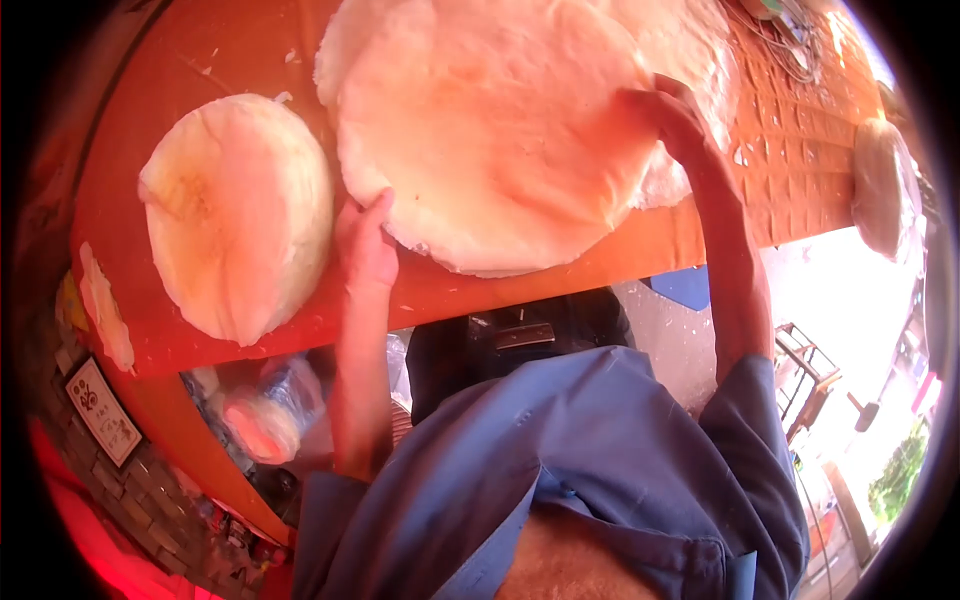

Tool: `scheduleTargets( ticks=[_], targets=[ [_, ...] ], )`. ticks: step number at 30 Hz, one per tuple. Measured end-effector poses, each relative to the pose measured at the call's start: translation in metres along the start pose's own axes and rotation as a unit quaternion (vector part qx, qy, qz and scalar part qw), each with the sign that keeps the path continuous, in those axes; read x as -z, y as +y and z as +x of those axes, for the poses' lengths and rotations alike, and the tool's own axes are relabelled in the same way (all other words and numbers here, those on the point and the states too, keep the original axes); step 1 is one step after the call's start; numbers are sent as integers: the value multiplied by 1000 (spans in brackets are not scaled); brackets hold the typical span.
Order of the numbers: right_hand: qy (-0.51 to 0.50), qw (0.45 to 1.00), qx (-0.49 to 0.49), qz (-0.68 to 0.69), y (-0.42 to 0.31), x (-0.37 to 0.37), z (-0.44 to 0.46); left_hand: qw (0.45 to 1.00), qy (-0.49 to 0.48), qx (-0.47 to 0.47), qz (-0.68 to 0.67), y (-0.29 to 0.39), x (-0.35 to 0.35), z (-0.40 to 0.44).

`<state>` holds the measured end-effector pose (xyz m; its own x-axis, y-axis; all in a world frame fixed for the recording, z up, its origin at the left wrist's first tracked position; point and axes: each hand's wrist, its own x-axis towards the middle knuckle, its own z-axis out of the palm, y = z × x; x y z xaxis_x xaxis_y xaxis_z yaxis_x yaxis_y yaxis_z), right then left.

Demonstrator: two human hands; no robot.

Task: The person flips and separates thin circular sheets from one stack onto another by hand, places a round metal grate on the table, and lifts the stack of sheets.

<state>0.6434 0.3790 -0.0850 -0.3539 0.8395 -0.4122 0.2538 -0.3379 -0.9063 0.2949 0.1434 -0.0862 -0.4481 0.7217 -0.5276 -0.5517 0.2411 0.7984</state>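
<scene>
A large, round, pale slab point(490, 150), soft and puffy like flatbread or padding, lies before me and slightly overhangs the near table edge. My left hand point(370, 245) is closed on its lower left rim, thumb on top and fingers partly hidden. At its right rim my right hand point(672, 120) pinches the edge between thumb and fingers. Beneath it, another pale layer point(700, 60) shows at the upper right. A thick round cake-like block point(235, 215) of similar material sits left of my left hand, apart from it.
The orange-brown table point(640, 243) carries small white scraps and a torn strip point(105, 305) at its left edge. A wrapped round bundle point(885, 190) is at the far right. Plastic-wrapped items point(270, 410) lie below the table. Cables and small items point(790, 35) are at the upper right.
</scene>
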Motion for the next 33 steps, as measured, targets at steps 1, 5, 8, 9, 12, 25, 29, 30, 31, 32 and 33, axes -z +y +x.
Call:
scheduleTargets(
  ticks=[1,5,8,9,12,25,29,30,31,32,33],
  targets=[
    [-9,1000,2,24,-9,-5,-6,1000,-10,-10,-1,4,-8,-9],
    [-90,969,168,-158,-2,9,3,997,-69,-4,27,11,-14,-19],
    [-43,921,317,-222,18,15,7,999,-40,11,-36,-4,-2,-12],
    [-47,991,123,-15,5,9,9,997,-12,35,-66,-2,-6,-16],
    [-31,986,107,-125,2,16,16,986,-2,65,-155,4,-20,-25],
    [-130,977,146,83,-263,-169,-46,983,61,-158,-76,165,45,-59],
    [-214,958,170,85,-265,-260,-25,970,91,-198,-110,208,134,-75],
    [-239,951,185,75,-252,-272,-4,967,116,-204,-100,214,152,-80],
    [-263,942,199,65,-238,-283,18,967,128,-199,-93,215,170,-82],
    [-294,928,223,47,-203,-297,48,967,140,-193,-86,213,192,-81],
    [-311,933,174,43,-174,-318,63,965,168,-191,-62,202,227,-72]
  ],
)
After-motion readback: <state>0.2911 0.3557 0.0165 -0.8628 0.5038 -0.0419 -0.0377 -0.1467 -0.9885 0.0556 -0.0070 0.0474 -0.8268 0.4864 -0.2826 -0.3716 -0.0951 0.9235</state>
